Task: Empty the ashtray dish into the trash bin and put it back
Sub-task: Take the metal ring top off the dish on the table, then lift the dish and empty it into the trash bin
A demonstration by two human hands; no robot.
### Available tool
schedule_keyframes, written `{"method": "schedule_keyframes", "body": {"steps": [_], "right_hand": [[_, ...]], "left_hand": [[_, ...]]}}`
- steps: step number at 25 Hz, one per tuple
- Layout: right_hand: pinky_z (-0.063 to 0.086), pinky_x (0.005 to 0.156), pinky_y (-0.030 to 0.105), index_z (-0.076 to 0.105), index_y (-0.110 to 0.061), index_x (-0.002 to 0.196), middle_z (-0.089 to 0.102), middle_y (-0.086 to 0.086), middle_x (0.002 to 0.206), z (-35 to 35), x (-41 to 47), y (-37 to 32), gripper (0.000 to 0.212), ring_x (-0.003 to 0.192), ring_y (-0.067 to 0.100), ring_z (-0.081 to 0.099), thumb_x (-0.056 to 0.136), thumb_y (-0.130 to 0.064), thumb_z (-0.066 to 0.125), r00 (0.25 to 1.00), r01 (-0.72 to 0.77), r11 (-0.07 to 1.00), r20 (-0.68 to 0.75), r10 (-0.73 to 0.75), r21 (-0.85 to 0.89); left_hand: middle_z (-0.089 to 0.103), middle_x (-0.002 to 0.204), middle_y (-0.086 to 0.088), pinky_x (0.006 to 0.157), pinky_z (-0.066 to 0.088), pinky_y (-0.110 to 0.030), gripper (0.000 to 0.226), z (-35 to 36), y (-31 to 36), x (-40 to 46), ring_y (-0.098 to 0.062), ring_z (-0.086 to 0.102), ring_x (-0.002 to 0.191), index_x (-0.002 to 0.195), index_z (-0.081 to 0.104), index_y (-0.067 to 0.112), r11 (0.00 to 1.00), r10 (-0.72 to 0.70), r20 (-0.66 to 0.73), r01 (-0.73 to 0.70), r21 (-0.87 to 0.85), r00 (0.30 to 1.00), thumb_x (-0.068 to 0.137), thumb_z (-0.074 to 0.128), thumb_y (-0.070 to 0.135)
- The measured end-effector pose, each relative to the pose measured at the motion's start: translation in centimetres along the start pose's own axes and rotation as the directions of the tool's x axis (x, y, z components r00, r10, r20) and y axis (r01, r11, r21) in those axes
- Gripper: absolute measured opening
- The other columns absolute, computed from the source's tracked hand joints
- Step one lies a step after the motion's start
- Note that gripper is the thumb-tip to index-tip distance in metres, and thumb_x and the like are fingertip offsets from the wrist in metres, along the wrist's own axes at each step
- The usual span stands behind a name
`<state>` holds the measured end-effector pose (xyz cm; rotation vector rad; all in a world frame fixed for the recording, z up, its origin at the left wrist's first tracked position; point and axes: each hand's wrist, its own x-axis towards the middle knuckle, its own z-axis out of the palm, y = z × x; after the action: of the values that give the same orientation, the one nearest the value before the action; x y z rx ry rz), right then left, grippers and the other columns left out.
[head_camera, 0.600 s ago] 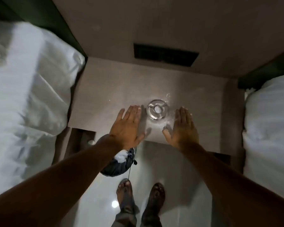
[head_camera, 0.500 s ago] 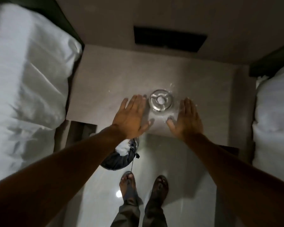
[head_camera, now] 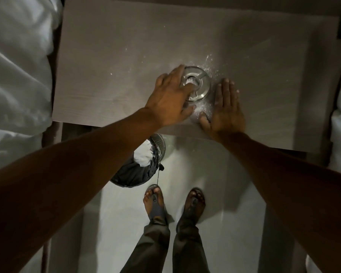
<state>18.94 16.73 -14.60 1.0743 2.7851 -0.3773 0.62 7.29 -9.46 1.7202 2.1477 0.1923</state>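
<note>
Metal ashtray dish (head_camera: 199, 85) near the counter's (head_camera: 110, 71) front edge, right of middle, white powder (head_camera: 204, 108) scattered around and just in front. Left hand (head_camera: 170, 99) over its left side, fingers spread on it; grasp unclear. Right hand (head_camera: 225, 109) flat and open on the counter just right, holding nothing. Lined trash bin (head_camera: 140, 166) on the floor below the front edge, white beds (head_camera: 18, 66) flanking.

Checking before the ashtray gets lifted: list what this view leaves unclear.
- Head view: left hand covers the ashtray dish's left side; grip cannot be told.
- Left forearm hides part of the trash bin.
- Right hand hides the table beneath it.
</note>
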Motion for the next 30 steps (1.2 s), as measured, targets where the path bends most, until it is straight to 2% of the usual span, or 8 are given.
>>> {"method": "schedule_keyframes", "body": {"steps": [7, 11, 14, 17, 21, 23, 26, 30], "right_hand": [[0.01, 0.127, 0.053, 0.017, 0.009, 0.157, 0.013, 0.029, 0.166, 0.2, 0.5, 0.1, 0.098, 0.155, 0.042, 0.009, 0.088, -0.057, 0.04, 1.0, 0.0, 0.999, -0.03, -0.001, -0.034], [0.01, 0.127, 0.053, 0.017, 0.009, 0.157, 0.013, 0.029, 0.166, 0.2, 0.5, 0.0, 0.098, 0.155, 0.042, 0.009, 0.088, -0.057, 0.041, 0.999, 0.005, 1.0, -0.047, -0.006, -0.009], [0.01, 0.127, 0.052, 0.019, 0.009, 0.157, 0.014, 0.029, 0.166, 0.4, 0.5, 0.1, 0.098, 0.155, 0.042, 0.009, 0.087, -0.055, 0.042, 0.998, 0.01, 1.0, -0.066, -0.01, 0.001], [0.012, 0.126, 0.053, 0.02, 0.01, 0.156, 0.016, 0.03, 0.165, 0.4, 0.4, 0.2, 0.097, 0.155, 0.043, 0.011, 0.088, -0.055, 0.044, 0.996, 0.023, 1.0, -0.091, -0.023, -0.002], [0.014, 0.126, 0.053, 0.023, 0.011, 0.155, 0.019, 0.031, 0.164, 0.5, 0.5, 0.1, 0.095, 0.154, 0.043, 0.014, 0.088, -0.054, 0.046, 0.991, 0.022, 1.0, -0.132, -0.019, 0.02], [0.012, 0.127, 0.052, 0.022, 0.01, 0.155, 0.018, 0.03, 0.165, 0.5, 0.5, 0.2, 0.095, 0.155, 0.041, 0.013, 0.088, -0.053, 0.047, 0.992, 0.019, 1.0, -0.126, -0.017, 0.016], [0.01, 0.127, 0.051, 0.021, 0.01, 0.156, 0.017, 0.03, 0.165, 0.7, 0.6, 0.3, 0.096, 0.155, 0.041, 0.012, 0.089, -0.054, 0.047, 0.992, 0.015, 1.0, -0.125, -0.016, -0.009], [0.013, 0.126, 0.053, 0.023, 0.01, 0.155, 0.019, 0.031, 0.164, 0.9, 0.6, 0.3, 0.097, 0.154, 0.042, 0.014, 0.087, -0.053, 0.048, 0.988, 0.023, 1.0, -0.154, -0.022, 0.006]], "left_hand": [[0.028, 0.159, -0.024, 0.118, 0.021, -0.052, 0.049, -0.3, -0.3, 1.2, -0.036, 0.029, 0.146, 0.118, 0.068, 0.017, 0.996, -0.017, -0.037, 0.013, -0.087, 0.999, 0.078, 0.08, 0.042], [0.041, 0.152, -0.015, 0.11, 0.042, -0.05, 0.049, -2.1, -2.2, 0.2, -0.027, 0.049, 0.131, 0.11, 0.069, 0.018, 0.979, -0.035, -0.19, -0.005, -0.202, 0.981, 0.075, 0.079, 0.051], [0.045, 0.149, -0.009, 0.111, 0.041, -0.037, 0.042, -3.0, -6.3, -1.4, -0.015, 0.048, 0.126, 0.107, 0.068, 0.024, 0.961, -0.236, -0.274, 0.181, -0.21, 0.932, 0.074, 0.078, 0.047], [0.043, 0.152, -0.006, 0.114, 0.03, -0.053, 0.038, -2.3, -8.6, -2.0, -0.025, 0.042, 0.137, 0.108, 0.071, 0.024, 0.93, -0.366, -0.144, 0.355, -0.097, 0.92, 0.074, 0.083, 0.039], [0.047, 0.15, -0.007, 0.107, 0.028, -0.053, 0.052, -1.9, -8.7, -1.7, -0.033, 0.038, 0.137, 0.126, 0.066, 0.025, 0.961, -0.276, -0.13, 0.278, -0.001, 0.952, 0.078, 0.08, 0.041], [0.054, 0.143, -0.007, 0.099, 0.033, -0.052, 0.051, -1.7, -8.0, -2.2, -0.038, 0.042, 0.129, 0.129, 0.06, 0.025, 0.993, -0.087, -0.189, 0.101, 0.066, 0.978, 0.082, 0.075, 0.039], [0.067, 0.125, -0.007, 0.092, 0.041, -0.049, 0.034, -0.3, -5.7, -2.5, -0.035, 0.051, 0.114, 0.124, 0.067, 0.018, 0.961, 0.276, -0.15, -0.269, 0.066, 0.949, 0.092, 0.067, 0.027], [0.073, 0.098, -0.011, 0.073, 0.054, -0.047, 0.021, 0.5, -4.2, -1.3, -0.037, 0.061, 0.091, 0.107, 0.077, 0.008, 0.938, 0.339, -0.244, -0.347, 0.011, 0.908, 0.095, 0.066, 0.021]]}}
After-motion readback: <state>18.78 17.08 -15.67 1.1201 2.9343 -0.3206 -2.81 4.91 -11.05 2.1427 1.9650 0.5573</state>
